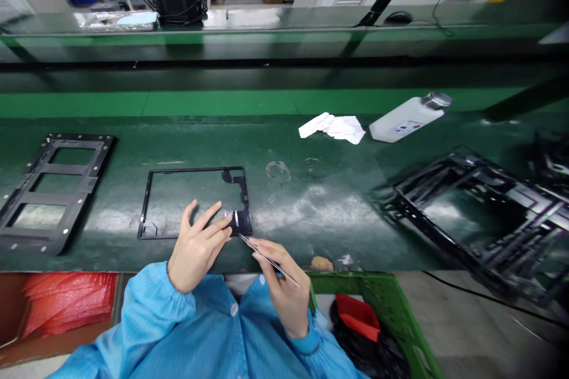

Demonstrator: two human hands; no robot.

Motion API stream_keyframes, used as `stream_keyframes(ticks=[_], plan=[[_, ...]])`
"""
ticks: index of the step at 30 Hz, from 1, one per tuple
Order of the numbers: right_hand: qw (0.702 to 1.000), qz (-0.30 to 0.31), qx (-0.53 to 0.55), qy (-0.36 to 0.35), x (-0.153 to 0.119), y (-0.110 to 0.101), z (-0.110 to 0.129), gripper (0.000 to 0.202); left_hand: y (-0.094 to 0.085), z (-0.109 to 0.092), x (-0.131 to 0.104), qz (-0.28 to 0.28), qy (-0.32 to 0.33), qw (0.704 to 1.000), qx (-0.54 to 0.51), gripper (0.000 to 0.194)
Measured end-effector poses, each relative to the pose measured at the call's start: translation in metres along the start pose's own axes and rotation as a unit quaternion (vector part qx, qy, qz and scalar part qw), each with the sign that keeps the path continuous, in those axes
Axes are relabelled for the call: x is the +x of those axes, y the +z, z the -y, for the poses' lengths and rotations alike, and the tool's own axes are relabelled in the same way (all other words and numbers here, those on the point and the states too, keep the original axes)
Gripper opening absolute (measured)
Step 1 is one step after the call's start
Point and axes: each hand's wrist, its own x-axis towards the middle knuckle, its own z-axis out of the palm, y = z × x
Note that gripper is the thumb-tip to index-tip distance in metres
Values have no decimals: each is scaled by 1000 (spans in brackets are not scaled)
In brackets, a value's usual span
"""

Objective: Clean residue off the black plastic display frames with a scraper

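Clearly, the nearest hazard is a fall: below the front edge of the bench stands a green crate, so anything slipping from a loose pinch could drop in. The right hand has thumb and fingers closed on tweezers, their tips at the near right corner of the black frame; a skid there could scratch it. The left hand, fingers spread and clamped on nothing, bears on the frame beside that corner; uneven pressure might bend the thin rim or slide it. The frame lies flat on the bench, its near side close to the front edge, leaving little margin. For room, the black tray bounds the left, apart from the frame, while a wide stretch of bench runs right to a blurred pile of frames. Farther off sit a crumpled tissue and a white bottle.
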Motion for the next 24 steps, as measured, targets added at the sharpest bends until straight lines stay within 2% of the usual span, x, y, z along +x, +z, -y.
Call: stream_keyframes(ticks=[6, 14, 18, 21, 24], plan=[[1000, -2, -9, -16, 0, 0, -1, 19, -1, 0, 1, 1, 1, 1000, -2, 16], [983, 60, -116, -129, -7, -2, -11, 38, -1, -3, 1, -7, -6, 1000, -19, 18], [972, 34, -153, -173, -8, 2, -17, 47, 0, -2, -1, -4, -16, 1000, -19, 15], [975, 9, -143, -171, -9, 4, -19, 52, 0, -2, -1, -2, -20, 1000, -16, 15], [982, -8, -116, -152, -10, 4, -18, 48, 0, -2, -1, -5, -22, 1000, -14, 15]])
